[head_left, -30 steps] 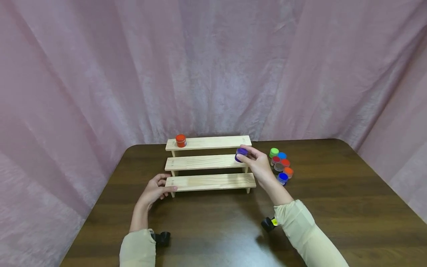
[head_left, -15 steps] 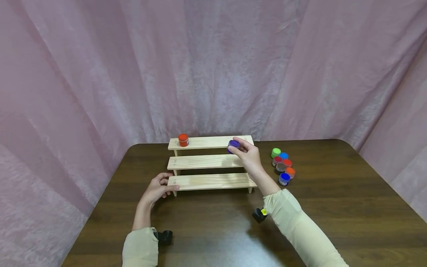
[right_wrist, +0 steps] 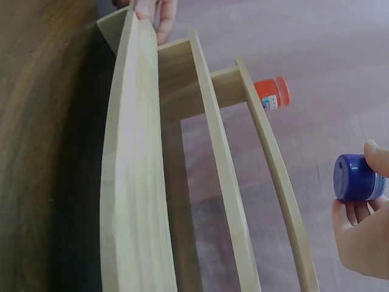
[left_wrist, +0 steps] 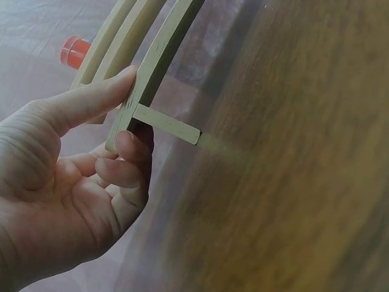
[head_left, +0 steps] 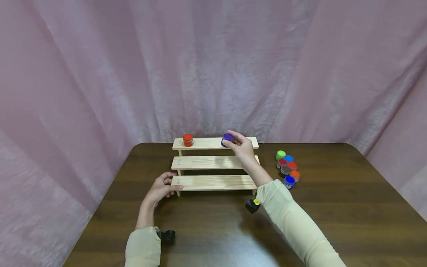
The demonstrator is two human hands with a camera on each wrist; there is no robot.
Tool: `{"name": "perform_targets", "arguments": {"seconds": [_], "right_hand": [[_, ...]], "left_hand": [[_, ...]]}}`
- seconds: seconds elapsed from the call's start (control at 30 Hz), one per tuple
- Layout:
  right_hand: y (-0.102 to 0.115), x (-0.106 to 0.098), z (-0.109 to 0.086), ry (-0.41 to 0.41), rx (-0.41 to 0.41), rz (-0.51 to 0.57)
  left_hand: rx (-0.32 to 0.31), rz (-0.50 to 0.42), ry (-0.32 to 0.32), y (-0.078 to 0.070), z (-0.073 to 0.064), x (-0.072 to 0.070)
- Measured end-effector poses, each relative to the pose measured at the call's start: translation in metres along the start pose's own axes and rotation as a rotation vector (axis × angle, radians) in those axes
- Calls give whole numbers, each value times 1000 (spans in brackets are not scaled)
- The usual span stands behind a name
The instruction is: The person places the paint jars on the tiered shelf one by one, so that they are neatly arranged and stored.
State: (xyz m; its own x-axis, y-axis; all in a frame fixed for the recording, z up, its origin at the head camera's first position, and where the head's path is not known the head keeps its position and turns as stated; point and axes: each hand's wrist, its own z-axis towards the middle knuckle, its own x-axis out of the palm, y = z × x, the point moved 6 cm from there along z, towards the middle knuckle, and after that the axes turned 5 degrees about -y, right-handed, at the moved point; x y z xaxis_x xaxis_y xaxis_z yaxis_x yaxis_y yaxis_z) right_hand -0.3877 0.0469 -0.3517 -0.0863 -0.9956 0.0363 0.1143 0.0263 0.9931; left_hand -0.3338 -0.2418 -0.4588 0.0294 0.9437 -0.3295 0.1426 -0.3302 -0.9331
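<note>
A three-step wooden display rack stands on the table. My left hand grips the left end of its lowest board; in the left wrist view the thumb lies on the board and the fingers curl beneath. My right hand pinches a small purple jar between thumb and fingers, over the right half of the top board. The right wrist view shows a gap between the purple jar and that board. An orange-red jar sits near the top board's left end.
Right of the rack, several small jars cluster on the table: a green jar, a dark blue jar, an orange jar and others. A pink curtain hangs close behind the rack and the brown table.
My right hand has carried the purple jar left and away from me, from the middle board's right end to over the top board. My left hand keeps its grip on the lowest board.
</note>
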Motion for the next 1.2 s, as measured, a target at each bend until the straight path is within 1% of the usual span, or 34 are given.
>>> {"name": "perform_targets", "arguments": {"seconds": [0.07, 0.27, 0.4, 0.57, 0.87, 0.97, 1.2], "right_hand": [[1, 0, 1, -9, -5, -4], [3, 2, 5, -1, -11, -20], [2, 5, 7, -6, -7, -12], [1, 10, 10, 0, -12, -23], [-1, 17, 13, 23, 16, -31], [-2, 18, 14, 18, 24, -29], [-3, 18, 18, 9, 17, -84]], "left_hand": [[8, -1, 5, -2, 0, 1], [21, -1, 7, -6, 0, 3], [13, -6, 12, -5, -1, 5], [4, -11, 2, -3, -1, 5], [-2, -14, -1, 0, 1, 6], [0, -12, 0, 0, 0, 6], [4, -17, -4, -4, -3, 7]]}}
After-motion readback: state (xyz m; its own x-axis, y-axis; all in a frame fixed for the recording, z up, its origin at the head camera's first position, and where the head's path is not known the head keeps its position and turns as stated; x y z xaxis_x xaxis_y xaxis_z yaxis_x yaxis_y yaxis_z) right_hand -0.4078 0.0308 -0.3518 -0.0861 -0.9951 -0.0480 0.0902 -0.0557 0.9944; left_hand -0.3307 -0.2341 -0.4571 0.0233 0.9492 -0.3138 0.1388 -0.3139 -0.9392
